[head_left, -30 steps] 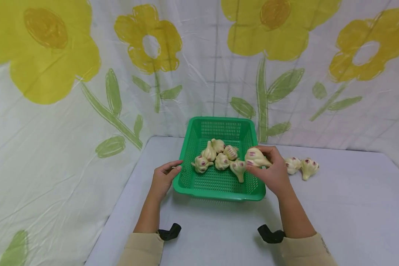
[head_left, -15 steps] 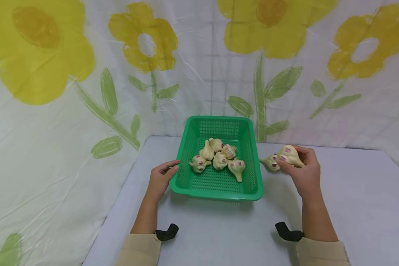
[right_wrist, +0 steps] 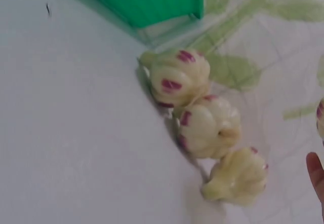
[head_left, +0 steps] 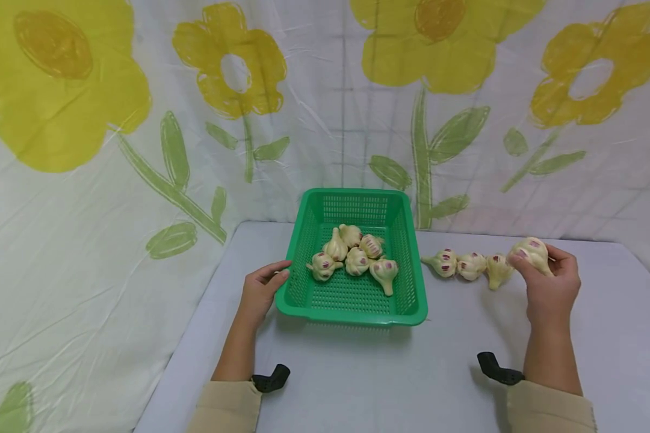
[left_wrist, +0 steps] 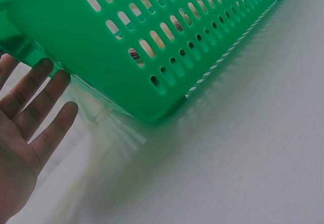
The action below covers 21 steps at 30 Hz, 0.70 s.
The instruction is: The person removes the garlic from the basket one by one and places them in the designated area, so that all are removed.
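My right hand point(head_left: 555, 290) pinches a garlic bulb point(head_left: 532, 252), cream with purple patches, over the right part of the table. In the right wrist view only a fingertip point(right_wrist: 316, 173) and a sliver of that bulb show at the edge. Three more bulbs lie in a row just left of this hand: one by the basket point(head_left: 444, 263), a middle bulb point(head_left: 471, 266) and an end bulb point(head_left: 498, 272). My left hand point(head_left: 260, 293) touches the left side of the green plastic basket point(head_left: 352, 316); its fingers point(left_wrist: 50, 122) look fairly straight. Several garlic bulbs point(head_left: 357, 262) lie inside.
A white-covered table point(head_left: 357, 379) carries everything. Behind it and along the left hangs a white curtain point(head_left: 314, 132) printed with yellow flowers. Dark wrist mounts point(head_left: 271, 379) stick out at both sleeves.
My right hand has carried its garlic bulb from over the basket's right side to the right, past the row, uncovering the bulbs there. The left hand stays at the basket.
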Each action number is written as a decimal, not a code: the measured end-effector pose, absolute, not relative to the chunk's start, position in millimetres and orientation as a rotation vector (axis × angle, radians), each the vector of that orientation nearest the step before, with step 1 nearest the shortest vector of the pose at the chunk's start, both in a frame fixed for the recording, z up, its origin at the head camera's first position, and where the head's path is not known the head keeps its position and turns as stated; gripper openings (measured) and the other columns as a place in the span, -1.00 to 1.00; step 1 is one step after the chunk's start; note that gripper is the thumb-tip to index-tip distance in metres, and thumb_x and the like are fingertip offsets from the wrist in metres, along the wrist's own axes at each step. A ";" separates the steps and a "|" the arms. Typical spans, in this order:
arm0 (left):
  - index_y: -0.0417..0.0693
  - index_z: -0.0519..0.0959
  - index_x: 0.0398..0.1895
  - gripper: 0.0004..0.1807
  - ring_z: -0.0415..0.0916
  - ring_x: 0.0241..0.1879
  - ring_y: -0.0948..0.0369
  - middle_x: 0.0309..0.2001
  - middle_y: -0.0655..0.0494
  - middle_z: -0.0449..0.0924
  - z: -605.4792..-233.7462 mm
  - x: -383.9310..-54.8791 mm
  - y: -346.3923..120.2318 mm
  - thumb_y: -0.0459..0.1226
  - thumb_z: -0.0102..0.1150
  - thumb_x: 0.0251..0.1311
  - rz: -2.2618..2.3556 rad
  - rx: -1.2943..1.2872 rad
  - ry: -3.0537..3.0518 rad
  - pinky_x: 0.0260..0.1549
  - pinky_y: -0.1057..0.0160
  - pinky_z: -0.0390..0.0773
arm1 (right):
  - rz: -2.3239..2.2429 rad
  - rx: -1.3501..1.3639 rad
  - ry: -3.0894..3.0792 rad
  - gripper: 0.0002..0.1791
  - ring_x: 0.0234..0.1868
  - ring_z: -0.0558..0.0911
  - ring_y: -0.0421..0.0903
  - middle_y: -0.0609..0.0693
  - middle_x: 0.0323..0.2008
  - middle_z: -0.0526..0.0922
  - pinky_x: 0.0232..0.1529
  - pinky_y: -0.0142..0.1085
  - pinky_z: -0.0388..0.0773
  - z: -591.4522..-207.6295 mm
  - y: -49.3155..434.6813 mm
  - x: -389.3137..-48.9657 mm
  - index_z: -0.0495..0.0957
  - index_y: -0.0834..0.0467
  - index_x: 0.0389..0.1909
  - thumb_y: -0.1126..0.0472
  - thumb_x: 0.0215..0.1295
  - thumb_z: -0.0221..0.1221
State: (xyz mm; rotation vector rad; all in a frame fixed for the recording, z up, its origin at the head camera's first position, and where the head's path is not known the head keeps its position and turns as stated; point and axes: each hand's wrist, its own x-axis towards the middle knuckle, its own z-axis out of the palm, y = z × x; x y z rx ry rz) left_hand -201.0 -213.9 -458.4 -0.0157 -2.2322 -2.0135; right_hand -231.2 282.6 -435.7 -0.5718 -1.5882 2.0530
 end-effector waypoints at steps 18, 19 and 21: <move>-0.34 0.59 0.09 -0.66 0.57 -0.08 0.39 -0.12 0.46 0.64 -457.4 -200.3 -213.9 -0.32 0.20 0.32 -2.029 -0.033 -2.216 -0.10 0.40 0.57 | 2.096 -0.905 -1.425 -0.14 0.01 0.50 -0.30 -0.22 0.00 0.53 -0.28 -0.65 0.53 -468.2 321.3 -236.0 0.51 0.01 0.12 0.37 -0.35 0.63; -0.34 0.59 0.10 -0.66 0.57 -0.08 0.39 -0.12 0.46 0.64 -457.4 -200.4 -213.8 -0.32 0.20 0.32 -2.026 -0.031 -2.220 -0.10 0.40 0.57 | 2.101 -0.911 -1.423 -0.14 0.02 0.50 -0.30 -0.23 0.00 0.54 -0.28 -0.65 0.53 -469.4 321.9 -235.9 0.53 0.01 0.13 0.36 -0.34 0.63; -0.33 0.59 0.10 -0.65 0.57 -0.08 0.40 -0.12 0.46 0.64 -457.2 -200.3 -213.6 -0.31 0.20 0.32 -2.021 -0.026 -2.227 -0.11 0.40 0.57 | 2.107 -0.923 -1.429 -0.14 0.04 0.51 -0.31 -0.23 0.00 0.55 -0.28 -0.66 0.52 -471.2 323.1 -235.8 0.54 0.02 0.16 0.34 -0.31 0.62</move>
